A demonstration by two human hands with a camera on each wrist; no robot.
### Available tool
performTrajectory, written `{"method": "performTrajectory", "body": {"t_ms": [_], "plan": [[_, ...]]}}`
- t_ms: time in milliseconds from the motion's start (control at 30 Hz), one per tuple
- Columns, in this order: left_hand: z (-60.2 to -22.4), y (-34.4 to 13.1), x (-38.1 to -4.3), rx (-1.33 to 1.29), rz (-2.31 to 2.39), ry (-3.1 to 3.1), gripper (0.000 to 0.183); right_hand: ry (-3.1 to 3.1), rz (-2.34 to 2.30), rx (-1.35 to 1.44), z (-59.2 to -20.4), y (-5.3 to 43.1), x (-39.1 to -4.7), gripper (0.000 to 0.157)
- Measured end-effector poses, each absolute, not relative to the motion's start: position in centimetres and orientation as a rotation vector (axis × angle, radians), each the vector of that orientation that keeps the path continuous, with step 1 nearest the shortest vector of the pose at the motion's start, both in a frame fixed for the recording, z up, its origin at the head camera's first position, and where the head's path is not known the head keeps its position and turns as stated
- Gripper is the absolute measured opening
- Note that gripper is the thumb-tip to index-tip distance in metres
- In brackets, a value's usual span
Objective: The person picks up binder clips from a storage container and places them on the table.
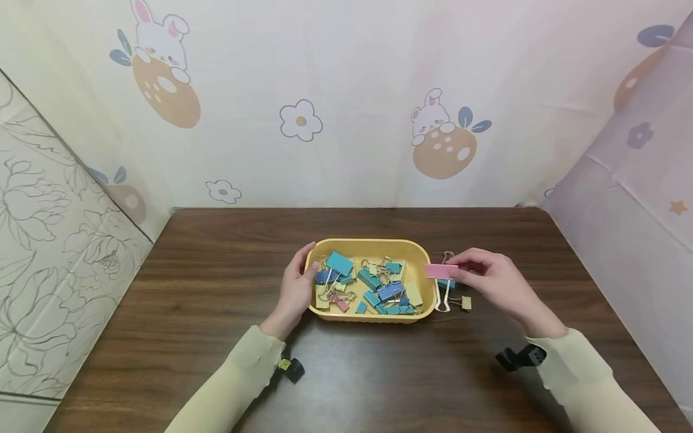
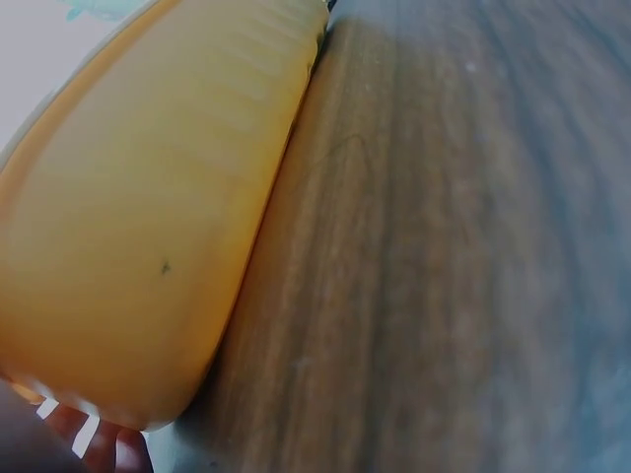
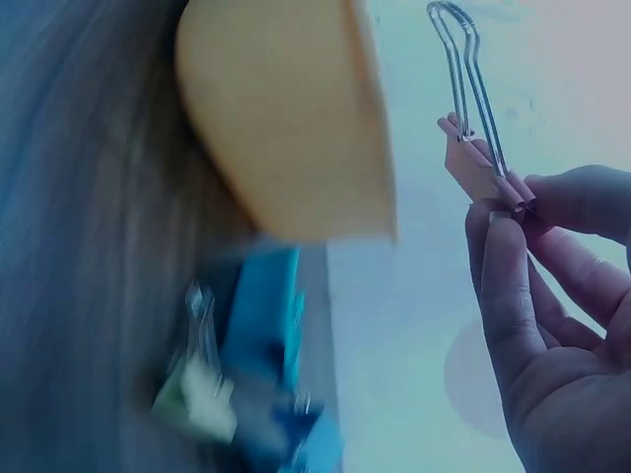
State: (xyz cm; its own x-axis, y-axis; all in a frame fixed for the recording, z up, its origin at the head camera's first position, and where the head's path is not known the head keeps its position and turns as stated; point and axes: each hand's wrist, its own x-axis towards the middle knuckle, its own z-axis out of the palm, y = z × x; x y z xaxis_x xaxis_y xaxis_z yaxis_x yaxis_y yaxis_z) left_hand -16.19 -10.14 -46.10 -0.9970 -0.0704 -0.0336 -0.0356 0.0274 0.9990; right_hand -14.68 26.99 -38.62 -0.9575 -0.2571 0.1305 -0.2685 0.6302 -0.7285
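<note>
A yellow plastic basket (image 1: 368,319) stands on the table, holding several binder clips in blue, teal, yellow and pink. My left hand (image 1: 296,288) grips its left end, thumb over the rim and fingers outside; in the left wrist view the basket's side (image 2: 148,217) fills the left part. At the right end, my right hand (image 1: 489,279) pinches a large pink binder clip (image 1: 440,272) between thumb and fingers, raised near the rim. The right wrist view shows this pink clip (image 3: 471,169) with its wire handles pointing up.
Right of the basket, a small yellow binder clip (image 1: 466,303) and a teal binder clip (image 1: 446,283) lie on the dark wooden table (image 1: 216,288), partly below my right hand. A patterned curtain (image 1: 357,72) hangs behind the table's far edge.
</note>
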Motion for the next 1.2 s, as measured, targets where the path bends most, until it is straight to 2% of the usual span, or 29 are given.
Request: {"method": "performTrajectory", "body": {"t_ms": [267, 667, 900, 1200], "plan": [[-46.4, -9.9, -16.2, 0.159, -2.169, -2.273, 0.045, -2.957, 1.157, 0.289, -40.2, 30.8, -13.4, 0.022], [-46.1, -9.6, -16.1, 0.166, -2.158, -2.280, 0.046, -3.088, 1.007, 0.290, -41.6, 34.6, -13.2, 0.017], [-45.9, -9.8, -16.3, 0.177, -2.151, -2.290, 0.046, -3.122, 0.986, 0.208, -42.8, 34.9, -13.7, 0.024], [-45.8, -10.1, -16.2, 0.173, -2.143, -2.291, 0.046, -3.133, 0.866, 0.202, -43.4, 34.4, -14.4, 0.020]]}}
